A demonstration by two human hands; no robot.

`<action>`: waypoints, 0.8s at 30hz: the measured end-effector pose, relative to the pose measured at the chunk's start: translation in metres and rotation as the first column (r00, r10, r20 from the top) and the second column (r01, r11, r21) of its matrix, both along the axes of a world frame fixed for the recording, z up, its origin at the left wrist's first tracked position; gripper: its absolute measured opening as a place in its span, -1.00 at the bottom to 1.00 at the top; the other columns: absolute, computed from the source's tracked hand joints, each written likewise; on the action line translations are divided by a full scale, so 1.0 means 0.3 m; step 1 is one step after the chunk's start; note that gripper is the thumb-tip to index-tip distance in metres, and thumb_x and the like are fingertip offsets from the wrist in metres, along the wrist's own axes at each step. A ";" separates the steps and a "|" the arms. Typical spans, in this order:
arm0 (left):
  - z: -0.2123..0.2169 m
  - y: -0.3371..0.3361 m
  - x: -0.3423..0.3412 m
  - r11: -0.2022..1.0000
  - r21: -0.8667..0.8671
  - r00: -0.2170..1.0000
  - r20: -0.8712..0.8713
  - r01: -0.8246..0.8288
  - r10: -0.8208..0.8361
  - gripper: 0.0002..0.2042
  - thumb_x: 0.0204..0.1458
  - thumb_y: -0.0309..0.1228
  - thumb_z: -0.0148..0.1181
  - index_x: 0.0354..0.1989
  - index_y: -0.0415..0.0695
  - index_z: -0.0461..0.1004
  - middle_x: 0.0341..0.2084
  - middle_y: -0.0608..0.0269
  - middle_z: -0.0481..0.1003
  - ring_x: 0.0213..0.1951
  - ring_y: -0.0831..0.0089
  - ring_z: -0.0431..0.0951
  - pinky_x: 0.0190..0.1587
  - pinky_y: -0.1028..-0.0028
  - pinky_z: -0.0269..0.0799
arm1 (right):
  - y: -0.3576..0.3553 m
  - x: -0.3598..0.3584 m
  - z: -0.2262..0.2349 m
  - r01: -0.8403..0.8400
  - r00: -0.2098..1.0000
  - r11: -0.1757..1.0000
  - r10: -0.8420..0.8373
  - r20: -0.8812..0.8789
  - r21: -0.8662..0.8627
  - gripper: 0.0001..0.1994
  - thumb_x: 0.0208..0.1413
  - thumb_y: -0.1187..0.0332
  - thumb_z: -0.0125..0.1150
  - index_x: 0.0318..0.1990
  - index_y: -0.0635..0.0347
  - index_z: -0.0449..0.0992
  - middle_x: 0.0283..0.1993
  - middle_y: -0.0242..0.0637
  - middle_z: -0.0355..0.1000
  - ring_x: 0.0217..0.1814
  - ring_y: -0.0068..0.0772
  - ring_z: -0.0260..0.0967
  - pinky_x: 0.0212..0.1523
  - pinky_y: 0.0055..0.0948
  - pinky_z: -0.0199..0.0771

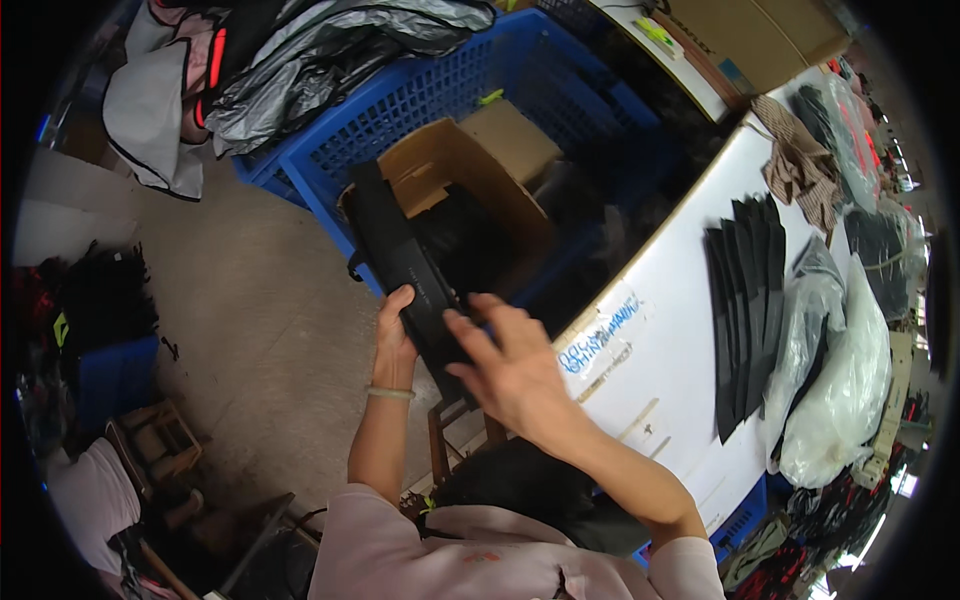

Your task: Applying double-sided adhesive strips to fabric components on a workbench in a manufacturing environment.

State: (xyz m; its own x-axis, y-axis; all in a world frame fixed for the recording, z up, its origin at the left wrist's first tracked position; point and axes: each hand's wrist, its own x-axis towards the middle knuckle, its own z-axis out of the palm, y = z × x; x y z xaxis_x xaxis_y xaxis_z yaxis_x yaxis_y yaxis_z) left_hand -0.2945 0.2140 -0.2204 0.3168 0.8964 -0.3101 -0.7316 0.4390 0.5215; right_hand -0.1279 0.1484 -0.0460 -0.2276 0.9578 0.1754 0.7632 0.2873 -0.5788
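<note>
Holding one black strip (405, 268), two hands (395, 340)

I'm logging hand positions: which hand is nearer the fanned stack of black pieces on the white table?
Right. The right hand lies on the long black piece near the white table edge, closer to the fanned black pieces. The left hand grips the long piece's far side, farther away.

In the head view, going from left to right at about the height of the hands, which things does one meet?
Small blue crate → left hand → long black piece that it holds → right hand → white table → fanned stack of black strips → clear plastic bags.
</note>
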 end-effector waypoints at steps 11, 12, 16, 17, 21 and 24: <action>-0.268 0.332 0.019 0.965 -0.194 0.961 -0.245 -0.176 0.126 -0.61 -0.08 -0.42 0.30 -0.05 -0.29 0.46 -0.20 0.04 0.55 -0.18 0.17 0.57 -0.06 0.22 0.56 | -0.235 0.427 -0.069 0.395 0.844 0.919 -0.361 0.397 -0.002 -0.49 0.07 0.17 0.32 0.18 0.08 0.42 0.30 0.01 0.18 0.36 0.12 0.10 0.35 0.10 0.06; -0.294 0.350 0.021 0.960 -0.191 0.948 -0.283 -0.205 0.146 -0.61 -0.08 -0.42 0.31 -0.04 -0.28 0.46 -0.20 0.06 0.55 -0.17 0.17 0.57 -0.06 0.22 0.56 | -0.246 0.435 -0.093 0.363 0.835 0.931 -0.339 0.434 0.030 -0.48 0.10 0.13 0.27 0.21 0.07 0.39 0.32 0.01 0.17 0.39 0.12 0.07 0.37 0.13 -0.01; -0.411 0.409 0.039 0.945 -0.263 0.958 -0.256 -0.197 0.129 -0.43 -0.16 -0.45 0.40 0.09 -0.26 0.36 -0.08 0.08 0.48 -0.05 0.17 0.50 0.05 0.20 0.48 | -0.239 0.442 -0.113 0.370 0.837 0.929 -0.341 0.428 0.017 -0.46 0.14 0.06 0.17 0.24 0.09 0.36 0.33 0.03 0.15 0.43 0.12 0.03 0.38 0.20 -0.11; -0.452 0.417 0.049 0.944 -0.271 0.959 -0.260 -0.189 0.117 -0.43 -0.16 -0.45 0.40 0.09 -0.26 0.36 -0.08 0.08 0.48 -0.05 0.17 0.50 0.05 0.20 0.48 | -0.239 0.442 -0.106 0.363 0.846 0.932 -0.329 0.420 0.000 -0.46 0.15 0.06 0.15 0.23 0.10 0.36 0.33 0.05 0.15 0.42 0.11 0.03 0.37 0.21 -0.11; -0.615 0.420 0.164 0.891 -0.331 0.919 -0.346 -0.310 0.191 -0.35 -0.18 -0.49 0.44 0.16 -0.19 0.33 0.00 0.13 0.44 0.04 0.20 0.44 0.14 0.20 0.39 | -0.247 0.458 -0.087 0.350 0.856 0.935 -0.294 0.425 -0.057 -0.46 0.16 0.06 0.13 0.21 0.17 0.37 0.30 0.15 0.14 0.40 0.16 0.05 0.36 0.24 -0.10; -0.766 0.364 0.217 0.855 -0.462 0.852 -0.521 -0.237 -0.046 0.03 -0.30 -0.36 0.54 0.38 -0.22 -0.02 0.18 0.15 0.33 0.22 0.16 0.26 0.30 0.26 0.11 | -0.265 0.463 -0.086 0.341 0.861 0.936 -0.276 0.428 -0.082 -0.44 0.14 0.03 0.14 0.19 0.20 0.37 0.28 0.20 0.14 0.38 0.20 0.06 0.35 0.26 -0.10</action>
State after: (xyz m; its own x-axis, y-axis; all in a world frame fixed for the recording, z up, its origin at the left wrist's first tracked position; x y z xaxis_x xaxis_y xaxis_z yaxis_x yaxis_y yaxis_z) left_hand -0.2293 0.3233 -0.4504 -0.0866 0.5912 -0.8018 -0.4843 0.6784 0.5525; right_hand 0.0111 0.0689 -0.0718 0.0644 0.9978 -0.0184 0.9736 -0.0669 -0.2182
